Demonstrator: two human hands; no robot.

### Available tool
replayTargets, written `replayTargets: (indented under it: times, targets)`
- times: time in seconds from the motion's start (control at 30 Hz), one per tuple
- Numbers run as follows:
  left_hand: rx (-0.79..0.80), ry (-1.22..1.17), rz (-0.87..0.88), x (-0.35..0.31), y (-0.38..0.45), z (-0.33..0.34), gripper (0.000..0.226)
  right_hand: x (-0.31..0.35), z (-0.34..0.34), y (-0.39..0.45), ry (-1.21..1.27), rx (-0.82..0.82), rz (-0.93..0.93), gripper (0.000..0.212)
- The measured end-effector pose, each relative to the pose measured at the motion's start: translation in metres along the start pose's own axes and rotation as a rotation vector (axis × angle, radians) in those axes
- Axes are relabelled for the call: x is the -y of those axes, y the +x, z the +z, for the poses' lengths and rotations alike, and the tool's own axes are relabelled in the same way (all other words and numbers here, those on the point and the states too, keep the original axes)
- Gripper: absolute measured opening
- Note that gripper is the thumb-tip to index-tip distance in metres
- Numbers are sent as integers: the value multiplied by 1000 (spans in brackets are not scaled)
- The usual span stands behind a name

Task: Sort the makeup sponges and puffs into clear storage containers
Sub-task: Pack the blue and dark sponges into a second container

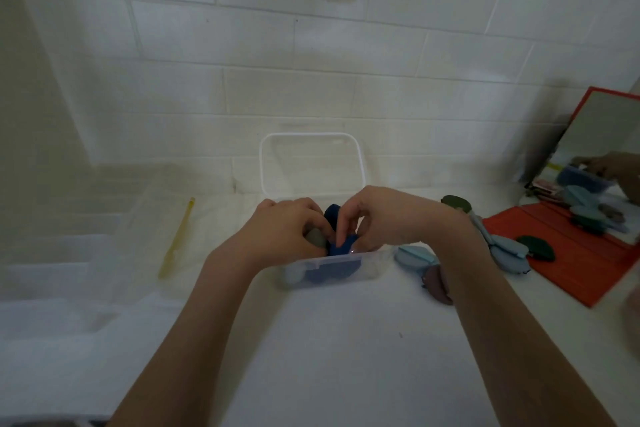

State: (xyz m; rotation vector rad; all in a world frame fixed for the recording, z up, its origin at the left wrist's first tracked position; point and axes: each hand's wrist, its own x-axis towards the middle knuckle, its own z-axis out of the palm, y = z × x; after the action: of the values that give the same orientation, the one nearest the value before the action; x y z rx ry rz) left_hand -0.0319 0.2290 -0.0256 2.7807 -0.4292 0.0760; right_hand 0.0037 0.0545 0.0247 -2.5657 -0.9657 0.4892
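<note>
A clear storage container stands in the middle of the white table, its hinged lid upright behind it. Dark blue puffs and a grey sponge fill it. Both hands reach into it from above. My left hand has its fingers curled round the grey sponge. My right hand pinches a dark blue puff with its fingertips. To the right on the table lie loose puffs: light blue ones, a mauve one and dark green ones.
An orange-framed folding mirror stands open at the right and reflects the hands and puffs. A second clear container sits at the left, with a yellow stick beside it. A white brick wall runs along the back.
</note>
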Motion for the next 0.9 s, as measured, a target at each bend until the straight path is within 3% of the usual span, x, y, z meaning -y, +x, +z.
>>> replayTargets:
  times: [0.13,0.3,0.4,0.53,0.6,0.73,0.9]
  targets:
    - [8,5,1,2,0,1,9,7,10,7,-135,-10,62,19]
    - [12,16,-9,2,1,2,10,8,12,8,-167,0,62,19]
    - [10,-25,-4,1,0,1,13,-3,-13,-10,175,0,76,20]
    - [1,-59,-13,0,-1,0,12,-15,-20,-11,552,-334,286,19]
    - [-8,-74,-12,0,-2,0,12,-11,-11,-2,489,-275,365,30]
    - [-36,-112,-5,-1,-4,-3,17,2,11,16,189,-146,352,42]
    - [-100,-173,-32,-2,-5,-1,14,3,17,17,151,-131,349,42]
